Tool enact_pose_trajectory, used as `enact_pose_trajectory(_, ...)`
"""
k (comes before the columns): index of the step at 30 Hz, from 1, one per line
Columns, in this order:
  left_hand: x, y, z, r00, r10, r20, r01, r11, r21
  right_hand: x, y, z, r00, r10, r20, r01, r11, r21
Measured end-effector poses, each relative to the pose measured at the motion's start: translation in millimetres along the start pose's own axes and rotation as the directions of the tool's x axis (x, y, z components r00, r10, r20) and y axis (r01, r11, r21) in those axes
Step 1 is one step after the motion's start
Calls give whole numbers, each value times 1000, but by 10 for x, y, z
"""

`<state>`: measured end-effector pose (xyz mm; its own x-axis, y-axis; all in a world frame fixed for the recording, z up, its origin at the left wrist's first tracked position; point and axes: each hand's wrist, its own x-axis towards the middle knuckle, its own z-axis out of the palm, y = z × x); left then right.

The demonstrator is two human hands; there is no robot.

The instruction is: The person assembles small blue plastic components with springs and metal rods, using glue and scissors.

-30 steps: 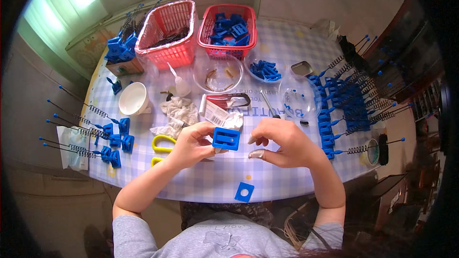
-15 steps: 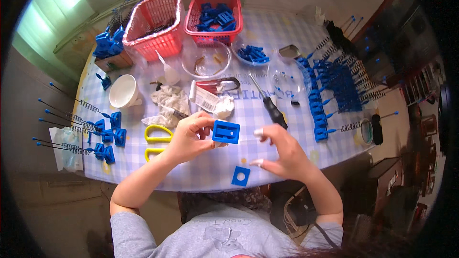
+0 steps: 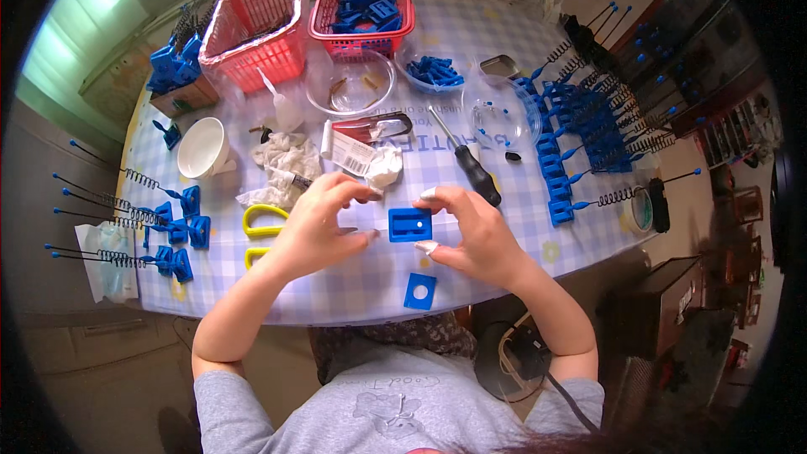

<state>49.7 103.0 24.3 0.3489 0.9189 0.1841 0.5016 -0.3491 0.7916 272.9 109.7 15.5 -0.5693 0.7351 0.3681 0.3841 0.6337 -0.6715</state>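
Observation:
A blue plastic block (image 3: pixel 409 225) with a slotted recess and a small hole appears to rest on the checked tablecloth before me. My left hand (image 3: pixel 324 223) is open at its left, thumb and fingers curved apart with nothing between them. At the block's right side, my right hand (image 3: pixel 479 240) spreads thumb and forefinger around its corners; whether the tips touch it is unclear. White coverings show on those fingertips. Nearer the table edge lies a flat blue square plate (image 3: pixel 419 292) with a round hole.
Yellow-handled scissors (image 3: pixel 262 223) lie by my left forearm. A screwdriver (image 3: pixel 477 176) sits beyond my right hand. Blue parts with springs stand at left (image 3: pixel 181 231) and right (image 3: pixel 559 176). A white cup (image 3: pixel 203 148) and red baskets (image 3: pixel 256 59) are farther back.
My left hand has let go of the blue block and drawn away leftward. The block is lower and farther right, and my right hand has come in around it. The view has shifted slightly.

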Motion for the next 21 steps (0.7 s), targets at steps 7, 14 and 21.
enact_pose_trajectory(7, 19, 40, -89, 999, -38, -3, 39, 998, 47, -97, 49, 47, 988, -52, 148, 69, 991, -114)
enact_pose_trajectory(14, -9, 22, -84, 1000, 5, -5, -5, 999, 42, -199, -55, -127, 977, -117, 179, 138, 985, -107)
enact_pose_trajectory(21, 6, 22, -36, 993, 108, -53, -106, 994, 38, -275, -231, -176, 873, -132, 469, 238, 956, -174)
